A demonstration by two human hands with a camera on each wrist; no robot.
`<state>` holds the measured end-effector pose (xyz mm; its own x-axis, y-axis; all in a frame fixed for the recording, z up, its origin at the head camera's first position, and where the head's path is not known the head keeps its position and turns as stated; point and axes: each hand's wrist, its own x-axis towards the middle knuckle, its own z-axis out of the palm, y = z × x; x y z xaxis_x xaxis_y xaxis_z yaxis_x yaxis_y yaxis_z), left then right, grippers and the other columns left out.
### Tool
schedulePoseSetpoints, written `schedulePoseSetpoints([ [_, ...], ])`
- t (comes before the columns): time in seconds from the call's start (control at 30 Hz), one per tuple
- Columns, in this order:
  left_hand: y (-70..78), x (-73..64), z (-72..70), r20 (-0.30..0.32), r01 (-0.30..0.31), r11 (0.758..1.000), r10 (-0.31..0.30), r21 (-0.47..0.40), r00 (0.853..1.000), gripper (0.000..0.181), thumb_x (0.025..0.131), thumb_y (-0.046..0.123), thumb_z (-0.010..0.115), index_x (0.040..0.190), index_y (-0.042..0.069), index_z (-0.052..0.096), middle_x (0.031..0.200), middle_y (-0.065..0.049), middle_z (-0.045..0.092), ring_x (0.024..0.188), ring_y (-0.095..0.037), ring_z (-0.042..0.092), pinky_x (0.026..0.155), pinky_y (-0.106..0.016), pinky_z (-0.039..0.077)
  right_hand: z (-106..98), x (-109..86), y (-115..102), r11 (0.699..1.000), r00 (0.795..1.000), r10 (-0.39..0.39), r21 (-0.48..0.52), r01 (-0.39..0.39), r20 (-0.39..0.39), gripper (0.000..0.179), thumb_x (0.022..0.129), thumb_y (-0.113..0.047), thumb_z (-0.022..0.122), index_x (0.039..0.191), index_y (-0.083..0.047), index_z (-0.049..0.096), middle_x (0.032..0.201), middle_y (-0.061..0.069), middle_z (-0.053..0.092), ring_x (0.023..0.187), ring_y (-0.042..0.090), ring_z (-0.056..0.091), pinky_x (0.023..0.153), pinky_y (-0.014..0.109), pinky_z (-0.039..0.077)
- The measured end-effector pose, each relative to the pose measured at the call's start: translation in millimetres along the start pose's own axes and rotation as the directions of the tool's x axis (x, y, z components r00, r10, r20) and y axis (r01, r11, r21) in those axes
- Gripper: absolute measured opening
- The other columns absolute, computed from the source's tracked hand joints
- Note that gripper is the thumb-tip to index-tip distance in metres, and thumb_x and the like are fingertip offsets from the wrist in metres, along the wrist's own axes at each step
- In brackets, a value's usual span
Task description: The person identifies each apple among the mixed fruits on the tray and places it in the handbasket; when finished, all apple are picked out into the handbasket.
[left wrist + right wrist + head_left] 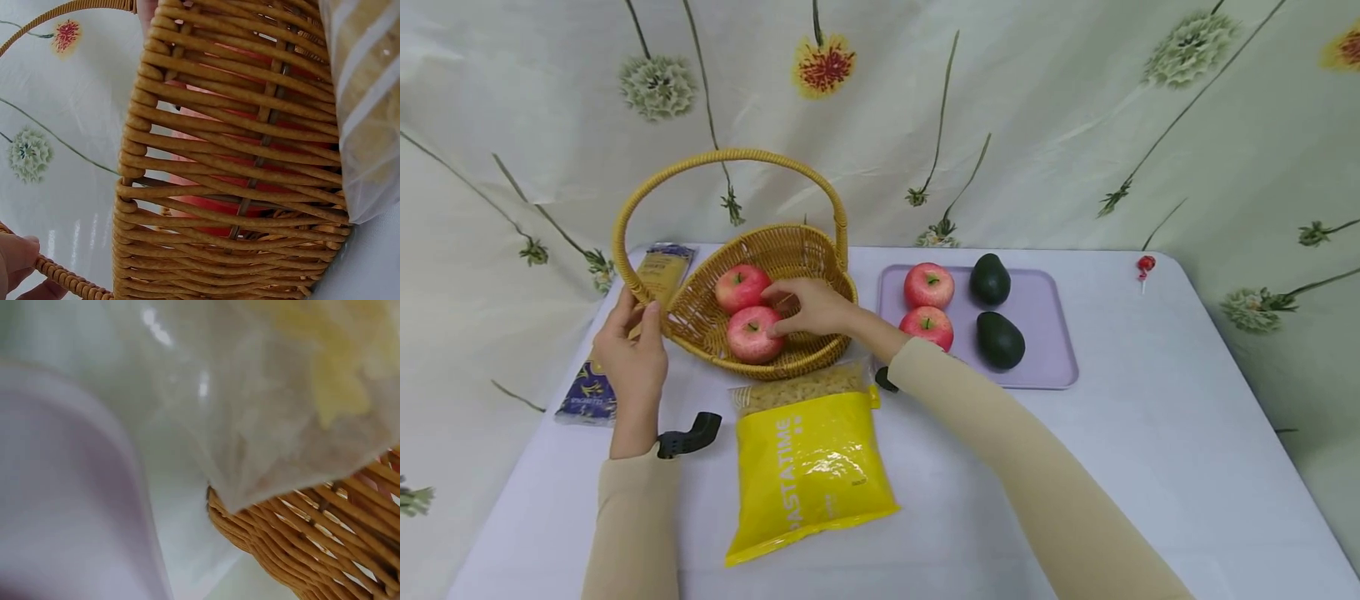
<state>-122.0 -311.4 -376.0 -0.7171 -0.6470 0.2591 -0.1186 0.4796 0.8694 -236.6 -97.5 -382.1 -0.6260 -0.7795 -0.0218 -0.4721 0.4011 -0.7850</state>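
My left hand [636,350] holds the lower left end of the handle [730,156] of a wicker basket [700,329]; the left wrist view shows thumb and fingers at the handle. Inside the basket sit two red apples, a rear apple [741,287] and a front apple [754,336]. Reaching in over the right rim, my right hand [812,308] has thumb and fingers spread apart. Its thumb overlaps the front apple's right side, and its fingertips are beside the rear apple. In the right wrist view the hand is out of sight.
Right of the basket, a lilac tray [1052,333] carries two apples [928,286] and two avocados [1000,340]. A yellow pasta bag [812,467] lies before the basket. A spaghetti packet [587,392] lies to the left, partly behind the left hand. A red lollipop [1146,263] lies far right.
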Motion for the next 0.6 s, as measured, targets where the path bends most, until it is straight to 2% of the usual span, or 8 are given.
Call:
schedulePoseSetpoints([
  [0.13,-2.0,1.4,-0.1,-0.01,-0.025,1.0,0.025,-0.009,1.0,0.04,0.101,0.028,0.053,0.14,0.034,0.05,0.137,-0.002,0.061,0.112,-0.009,0.059,0.084,-0.014,0.05,-9.4,-11.3,-5.7,0.996,0.999,-0.025,0.084,0.028,-0.041,0.059,0.085,-0.024,0.077,0.137,-0.008,0.054,0.138,0.007,0.056,0.122,0.021,0.057,0.094,0.02,0.05],
  [0.27,-1.2,1.4,0.4,-0.02,-0.046,0.999,0.046,-0.02,0.999,0.039,0.1,0.027,0.054,0.139,0.033,0.052,0.136,-0.003,0.062,0.109,-0.006,0.06,0.081,-0.011,0.05,-26.3,-38.1,-17.9,0.985,0.992,-0.075,0.147,0.089,-0.102,0.062,0.084,-0.024,0.078,0.139,-0.01,0.053,0.14,0.007,0.053,0.125,0.021,0.053,0.096,0.026,0.052],
  [0.43,-0.6,1.5,0.7,-0.028,-0.041,0.999,0.04,-0.03,0.999,0.039,0.1,0.026,0.055,0.138,0.032,0.054,0.135,-0.002,0.062,0.106,-0.004,0.059,0.079,-0.01,0.05,-46.6,-80.2,-23.9,0.974,0.961,-0.142,0.139,0.178,-0.239,0.062,0.083,-0.024,0.079,0.138,-0.012,0.054,0.138,0.004,0.054,0.123,0.017,0.053,0.101,0.038,0.049],
  [0.6,-0.7,1.2,1.4,-0.021,-0.024,0.999,0.024,-0.026,0.999,0.039,0.1,0.026,0.054,0.138,0.033,0.053,0.136,-0.001,0.061,0.107,-0.005,0.059,0.082,-0.012,0.051,-58.4,-121.6,-18.7,0.974,0.927,-0.138,0.122,0.19,-0.349,0.064,0.081,-0.017,0.081,0.138,-0.01,0.054,0.14,0.005,0.053,0.125,0.019,0.051,0.104,0.034,0.047],
])
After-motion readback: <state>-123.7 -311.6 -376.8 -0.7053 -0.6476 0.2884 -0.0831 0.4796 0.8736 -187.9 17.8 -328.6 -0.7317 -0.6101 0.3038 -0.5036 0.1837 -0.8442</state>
